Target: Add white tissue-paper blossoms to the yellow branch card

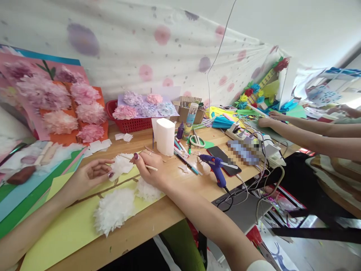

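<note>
My right hand (149, 165) is closed in a pinch around a thin pale wooden stick (152, 168), whose far end lies over a white tissue-paper flower (122, 167). At the left edge of that flower, my left hand (94, 174) pinches the paper between thumb and fingers. Beneath both hands is a yellow sheet (70, 233) with brown branch lines drawn across it. Two more fluffy white clusters rest on the sheet: a large one (115, 210) nearer me and a smaller one (148, 189) partly under my right wrist.
A white canister (165, 136) stands behind my right hand. To its right lie markers (186, 162), scissors (197, 140), a blue glue gun (216, 165) and a phone (222, 160). Cables hang from a power strip (270, 154). A red basket (132, 124) stands behind; another person's arms (307, 130) reach in at right.
</note>
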A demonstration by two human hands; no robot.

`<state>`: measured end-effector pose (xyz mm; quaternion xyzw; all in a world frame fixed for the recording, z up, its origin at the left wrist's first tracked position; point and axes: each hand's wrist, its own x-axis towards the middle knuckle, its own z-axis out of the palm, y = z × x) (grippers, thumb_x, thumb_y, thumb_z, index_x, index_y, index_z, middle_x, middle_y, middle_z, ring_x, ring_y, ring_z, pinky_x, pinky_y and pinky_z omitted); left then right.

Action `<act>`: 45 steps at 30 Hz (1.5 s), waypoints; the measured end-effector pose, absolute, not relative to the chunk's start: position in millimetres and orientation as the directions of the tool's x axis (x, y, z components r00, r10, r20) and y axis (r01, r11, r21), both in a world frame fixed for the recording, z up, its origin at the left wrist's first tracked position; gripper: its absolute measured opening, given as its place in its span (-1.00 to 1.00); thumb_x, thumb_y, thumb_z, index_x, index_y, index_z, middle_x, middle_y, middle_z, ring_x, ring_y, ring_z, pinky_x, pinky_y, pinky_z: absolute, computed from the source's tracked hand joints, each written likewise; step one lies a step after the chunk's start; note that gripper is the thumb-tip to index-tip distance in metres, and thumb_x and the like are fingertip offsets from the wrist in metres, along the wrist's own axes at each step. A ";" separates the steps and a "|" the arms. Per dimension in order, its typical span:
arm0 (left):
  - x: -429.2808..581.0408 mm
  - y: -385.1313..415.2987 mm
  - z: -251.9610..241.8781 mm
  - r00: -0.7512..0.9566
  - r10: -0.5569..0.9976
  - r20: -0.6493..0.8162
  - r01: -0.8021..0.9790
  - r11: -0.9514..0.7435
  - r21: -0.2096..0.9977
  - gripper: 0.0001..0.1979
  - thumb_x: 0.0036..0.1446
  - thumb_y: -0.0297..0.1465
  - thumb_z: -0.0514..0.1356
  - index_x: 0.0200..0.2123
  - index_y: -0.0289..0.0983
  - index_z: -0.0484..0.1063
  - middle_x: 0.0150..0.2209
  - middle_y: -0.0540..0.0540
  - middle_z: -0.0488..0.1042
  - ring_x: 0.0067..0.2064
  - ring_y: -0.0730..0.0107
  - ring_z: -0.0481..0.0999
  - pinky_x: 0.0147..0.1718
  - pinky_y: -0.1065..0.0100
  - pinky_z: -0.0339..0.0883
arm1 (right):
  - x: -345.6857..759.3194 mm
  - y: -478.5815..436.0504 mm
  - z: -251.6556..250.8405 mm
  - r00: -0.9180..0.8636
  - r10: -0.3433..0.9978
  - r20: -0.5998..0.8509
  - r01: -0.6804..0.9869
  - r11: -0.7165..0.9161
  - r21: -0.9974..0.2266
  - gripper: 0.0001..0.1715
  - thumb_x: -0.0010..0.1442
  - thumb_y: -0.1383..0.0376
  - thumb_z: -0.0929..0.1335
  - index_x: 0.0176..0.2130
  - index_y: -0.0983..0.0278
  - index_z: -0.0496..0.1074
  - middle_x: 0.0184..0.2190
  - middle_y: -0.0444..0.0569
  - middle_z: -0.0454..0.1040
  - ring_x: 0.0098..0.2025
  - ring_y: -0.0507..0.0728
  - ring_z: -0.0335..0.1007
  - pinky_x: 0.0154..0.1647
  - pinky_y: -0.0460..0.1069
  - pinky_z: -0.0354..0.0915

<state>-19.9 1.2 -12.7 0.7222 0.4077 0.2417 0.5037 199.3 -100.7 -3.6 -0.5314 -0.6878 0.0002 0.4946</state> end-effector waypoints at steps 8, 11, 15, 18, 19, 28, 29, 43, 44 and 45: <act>-16.6 1.4 -10.5 0.498 0.862 -0.097 0.365 -0.106 0.925 -0.19 -0.49 0.17 0.44 -0.17 -0.17 0.42 -0.22 -0.08 0.57 -0.09 0.09 0.57 0.04 0.09 0.43 | 198.5 -101.5 -0.8 0.013 0.745 0.667 0.759 0.427 -0.492 -0.51 0.44 0.25 0.09 -0.35 0.28 0.45 -0.45 -0.04 0.45 -0.36 0.04 0.39 -0.30 -0.08 0.22; -17.8 1.6 -13.2 0.516 0.853 -0.075 0.363 -0.139 0.921 -0.23 -0.40 0.20 0.41 -0.17 -0.15 0.43 -0.22 -0.08 0.58 -0.09 0.07 0.57 0.03 0.04 0.44 | 198.1 -101.2 -0.4 0.021 0.751 0.660 0.771 0.407 -0.489 -0.54 0.43 0.27 0.11 -0.35 0.27 0.45 -0.45 -0.06 0.44 -0.35 0.03 0.39 -0.28 -0.09 0.22; -18.9 0.9 -13.6 0.530 0.847 -0.052 0.366 -0.173 0.914 -0.31 -0.29 0.18 0.39 -0.17 -0.14 0.44 -0.21 -0.09 0.58 -0.09 0.08 0.57 0.02 0.03 0.44 | 198.0 -100.6 -1.3 0.036 0.750 0.661 0.768 0.402 -0.498 -0.54 0.43 0.27 0.10 -0.37 0.24 0.42 -0.44 -0.06 0.45 -0.34 0.04 0.39 -0.23 -0.08 0.25; -19.1 -0.6 -8.8 0.517 0.855 -0.032 0.359 -0.183 0.915 -0.31 -0.30 0.16 0.40 -0.17 -0.14 0.44 -0.21 -0.09 0.58 -0.08 0.06 0.57 0.03 0.01 0.44 | 198.0 -100.5 -2.3 0.043 0.744 0.667 0.759 0.410 -0.506 -0.53 0.44 0.26 0.09 -0.38 0.23 0.41 -0.44 -0.06 0.47 -0.34 0.05 0.38 -0.23 -0.07 0.26; -19.5 -0.9 -6.8 0.513 0.858 -0.026 0.355 -0.184 0.917 -0.32 -0.30 0.15 0.41 -0.17 -0.14 0.44 -0.21 -0.09 0.58 -0.07 0.05 0.57 0.04 0.01 0.43 | 198.0 -100.4 -2.6 0.045 0.741 0.669 0.757 0.412 -0.507 -0.53 0.44 0.25 0.08 -0.38 0.23 0.41 -0.44 -0.06 0.46 -0.34 0.05 0.39 -0.23 -0.07 0.26; -22.5 -0.6 0.1 0.517 0.855 -0.038 0.328 -0.156 0.932 -0.41 -0.19 -0.04 0.44 -0.14 -0.20 0.41 -0.21 -0.07 0.58 -0.10 0.17 0.58 0.00 0.16 0.45 | 199.8 -101.6 -2.8 0.071 0.709 0.702 0.686 0.476 -0.551 -0.40 0.45 0.13 0.04 -0.38 0.25 0.45 -0.46 -0.04 0.45 -0.39 0.05 0.39 -0.27 -0.05 0.30; -22.1 -1.4 0.9 0.521 0.853 -0.033 0.321 -0.160 0.933 -0.41 -0.18 -0.04 0.44 -0.14 -0.22 0.41 -0.21 -0.08 0.57 -0.11 0.17 0.58 0.01 0.15 0.44 | 200.0 -102.7 -2.8 0.081 0.705 0.704 0.665 0.488 -0.566 -0.37 0.45 0.10 0.03 -0.38 0.25 0.46 -0.47 -0.04 0.45 -0.40 0.05 0.40 -0.29 -0.05 0.30; -28.6 1.8 20.1 0.538 0.840 0.068 0.371 -0.309 0.876 -0.43 -0.14 0.01 0.38 -0.15 -0.25 0.46 -0.27 -0.11 0.56 -0.16 0.16 0.58 -0.08 0.06 0.47 | 197.7 -101.4 -4.7 0.163 0.768 0.619 0.528 0.462 -0.712 -0.21 0.41 -0.10 0.03 -0.53 0.23 0.45 -0.66 -0.09 0.37 -0.60 0.03 0.33 -0.53 -0.07 0.22; -29.7 3.0 21.7 0.531 0.844 0.078 0.375 -0.317 0.871 -0.43 -0.14 0.00 0.38 -0.15 -0.25 0.46 -0.26 -0.11 0.57 -0.15 0.15 0.58 -0.08 0.07 0.46 | 197.6 -100.3 -4.8 0.161 0.775 0.611 0.529 0.454 -0.717 -0.22 0.41 -0.11 0.04 -0.52 0.23 0.45 -0.64 -0.08 0.40 -0.59 0.03 0.34 -0.53 -0.07 0.22; -30.6 3.9 23.7 0.519 0.850 0.093 0.380 -0.327 0.866 -0.44 -0.15 0.00 0.38 -0.16 -0.25 0.46 -0.25 -0.12 0.58 -0.14 0.15 0.58 -0.08 0.08 0.46 | 197.5 -99.5 -4.7 0.165 0.777 0.607 0.530 0.449 -0.719 -0.23 0.41 -0.11 0.04 -0.51 0.23 0.44 -0.62 -0.08 0.42 -0.57 0.03 0.36 -0.52 -0.07 0.22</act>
